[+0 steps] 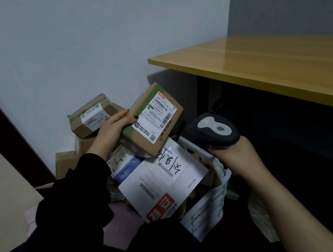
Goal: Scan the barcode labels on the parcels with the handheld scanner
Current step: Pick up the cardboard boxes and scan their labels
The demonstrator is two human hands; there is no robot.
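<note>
A small box [152, 119] is gripped, tilted, in the left hand [112, 128] above a white basket [211, 202] of parcels. To its right, the scanner [212, 130] is clasped in the right hand [239, 158].

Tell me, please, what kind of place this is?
Probably a corner of a home or small office used for sorting parcels, not a warehouse. Cardboard parcels are piled against a plain painted wall, more fill a white basket on the floor, and a wooden desk stands beside them.
</note>
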